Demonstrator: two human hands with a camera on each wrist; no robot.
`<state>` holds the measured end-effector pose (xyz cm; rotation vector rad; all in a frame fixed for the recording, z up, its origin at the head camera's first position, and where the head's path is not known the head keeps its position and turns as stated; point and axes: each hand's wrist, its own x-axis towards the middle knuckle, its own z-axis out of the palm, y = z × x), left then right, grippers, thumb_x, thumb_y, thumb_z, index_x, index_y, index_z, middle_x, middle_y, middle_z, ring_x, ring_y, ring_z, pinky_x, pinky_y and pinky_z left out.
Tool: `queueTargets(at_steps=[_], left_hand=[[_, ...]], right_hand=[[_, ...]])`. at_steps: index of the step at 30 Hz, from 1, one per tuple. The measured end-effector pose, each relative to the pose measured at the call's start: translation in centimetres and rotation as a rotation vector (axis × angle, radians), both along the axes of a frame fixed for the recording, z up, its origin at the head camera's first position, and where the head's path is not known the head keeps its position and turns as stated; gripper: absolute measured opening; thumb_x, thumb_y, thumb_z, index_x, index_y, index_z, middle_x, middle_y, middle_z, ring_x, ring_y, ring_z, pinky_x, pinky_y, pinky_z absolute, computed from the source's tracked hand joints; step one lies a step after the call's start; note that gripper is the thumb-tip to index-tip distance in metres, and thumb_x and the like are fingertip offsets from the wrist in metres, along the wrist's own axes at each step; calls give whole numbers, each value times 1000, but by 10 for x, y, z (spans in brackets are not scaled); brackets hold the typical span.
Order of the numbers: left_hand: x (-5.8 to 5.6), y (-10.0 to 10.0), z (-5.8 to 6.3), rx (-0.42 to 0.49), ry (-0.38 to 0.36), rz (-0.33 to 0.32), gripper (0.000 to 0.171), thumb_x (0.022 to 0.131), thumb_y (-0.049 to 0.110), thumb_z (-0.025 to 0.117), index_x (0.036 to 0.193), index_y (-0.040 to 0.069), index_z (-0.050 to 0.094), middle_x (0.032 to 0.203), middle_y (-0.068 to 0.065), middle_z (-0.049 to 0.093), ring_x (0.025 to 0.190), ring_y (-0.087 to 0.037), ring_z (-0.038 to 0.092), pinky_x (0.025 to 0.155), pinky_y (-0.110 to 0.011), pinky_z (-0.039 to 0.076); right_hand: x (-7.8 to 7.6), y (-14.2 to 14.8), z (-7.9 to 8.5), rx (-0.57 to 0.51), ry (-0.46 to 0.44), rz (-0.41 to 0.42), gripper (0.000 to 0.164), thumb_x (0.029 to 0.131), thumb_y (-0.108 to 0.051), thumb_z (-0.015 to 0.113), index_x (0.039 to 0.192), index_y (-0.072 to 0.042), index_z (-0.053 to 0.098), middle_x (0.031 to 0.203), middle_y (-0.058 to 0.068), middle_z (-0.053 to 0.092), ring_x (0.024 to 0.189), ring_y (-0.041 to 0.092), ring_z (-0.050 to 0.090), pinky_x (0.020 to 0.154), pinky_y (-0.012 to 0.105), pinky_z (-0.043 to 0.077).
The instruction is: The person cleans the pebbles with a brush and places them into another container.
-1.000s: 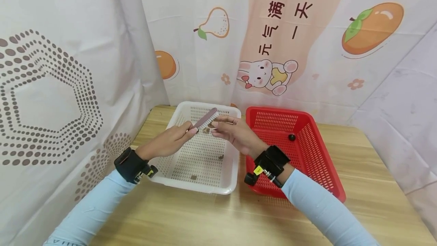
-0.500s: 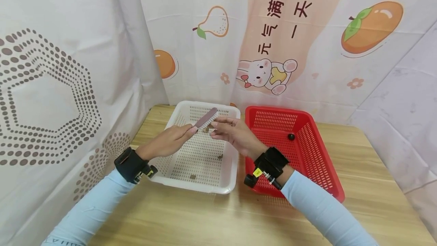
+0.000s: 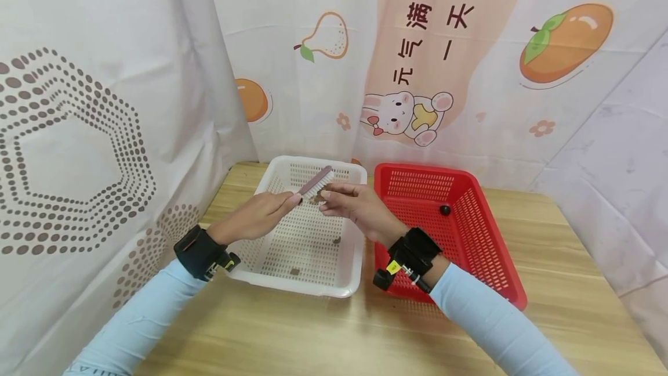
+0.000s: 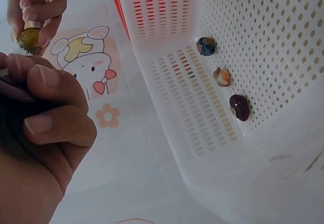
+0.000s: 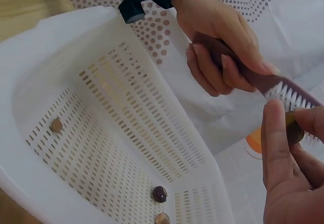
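Observation:
A brush [image 3: 315,183] with a mauve handle and white bristles is gripped in my left hand [image 3: 256,215], above the white basket. Close to the bristles, my right hand [image 3: 360,208] pinches a small, glossy, olive-yellow rounded piece [image 5: 293,129] between thumb and fingers. The right wrist view has this piece against the bristles; its exact kind cannot be told. In the left wrist view, a dark blue piece [image 4: 206,46], an orange-white piece [image 4: 221,77] and a dark purple piece [image 4: 240,107] lie in the basket. My left fingers cover part of the handle.
Both hands are over the white perforated basket [image 3: 292,287], which also has a small tan piece [image 5: 56,125] on its floor. To its right stands a red basket [image 3: 485,237] with a black round piece [image 3: 445,210]. A printed curtain [image 3: 313,103] hangs behind the wooden table [image 3: 313,335].
The right hand's fingers have shifted slightly downward beside the bristles, still pinching the piece. The left hand and brush stay almost in place.

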<state>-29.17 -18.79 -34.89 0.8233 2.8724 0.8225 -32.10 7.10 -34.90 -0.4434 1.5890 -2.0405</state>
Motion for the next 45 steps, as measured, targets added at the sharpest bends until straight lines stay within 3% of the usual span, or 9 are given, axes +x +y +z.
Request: queueTargets(at_steps=[6, 9, 13, 18, 25, 29, 35, 41, 45], left_hand=[[-1, 0, 2, -1, 10, -8, 43, 103, 49, 25, 101, 18, 55, 65, 4, 36, 58, -13, 39, 55, -30, 31], [-2, 1, 2, -10, -2, -13, 45, 103, 51, 23, 98, 18, 53, 64, 4, 34, 55, -12, 35, 53, -30, 30], [-1, 1, 3, -14, -24, -19, 48, 103, 51, 22, 106, 17, 56, 66, 4, 36, 59, -12, 40, 55, -30, 32], [1, -1, 4, -7, -38, -10, 48, 103, 50, 23, 115, 18, 56, 67, 4, 37, 66, -13, 46, 58, -31, 36], [-2, 0, 3, -4, -12, -34, 43, 103, 50, 22, 94, 19, 51, 63, 6, 32, 53, -10, 32, 52, -29, 28], [-3, -1, 1, -11, -13, -30, 44, 103, 52, 21, 97, 21, 52, 63, 6, 32, 53, -10, 32, 52, -29, 29], [-3, -1, -2, 6, -39, -16, 48, 101, 56, 20, 97, 20, 53, 63, 6, 32, 53, -11, 31, 52, -30, 29], [-1, -3, -6, 7, -52, -20, 50, 101, 56, 19, 105, 19, 53, 64, 5, 33, 54, -10, 31, 52, -30, 30], [0, -3, -7, 4, -48, -26, 54, 101, 56, 18, 114, 19, 55, 64, 5, 33, 56, -10, 37, 56, -31, 35]], right_hand=[[-1, 2, 4, 14, 27, -81, 37, 91, -10, 65, 124, 4, 57, 116, 25, 61, 96, 28, 66, 88, 41, 48], [0, 0, 3, 24, 35, -52, 38, 91, -11, 65, 125, 4, 57, 116, 23, 61, 97, 29, 66, 89, 41, 48], [3, -1, 2, 56, 66, 2, 40, 91, -13, 65, 126, 3, 56, 117, 20, 61, 99, 29, 65, 90, 41, 47], [1, 2, 4, 38, 83, -72, 38, 90, -12, 67, 123, 5, 58, 114, 24, 62, 95, 28, 66, 88, 40, 49], [2, 0, 2, 64, 89, -10, 38, 91, -15, 67, 123, 3, 58, 113, 19, 63, 98, 29, 66, 89, 41, 48], [1, 2, 3, 37, 75, -66, 40, 90, -14, 67, 123, 5, 57, 110, 20, 64, 95, 27, 66, 88, 40, 49], [7, -4, 4, 42, 44, -47, 36, 91, -18, 67, 123, -3, 60, 113, 20, 63, 96, 27, 66, 89, 42, 48], [9, -6, 2, 13, 12, -96, 37, 91, -16, 65, 125, 0, 59, 117, 29, 58, 92, 25, 68, 87, 40, 49], [8, -5, 0, 1, 21, -110, 38, 92, -15, 65, 125, 2, 57, 115, 26, 60, 91, 24, 67, 87, 40, 49]])
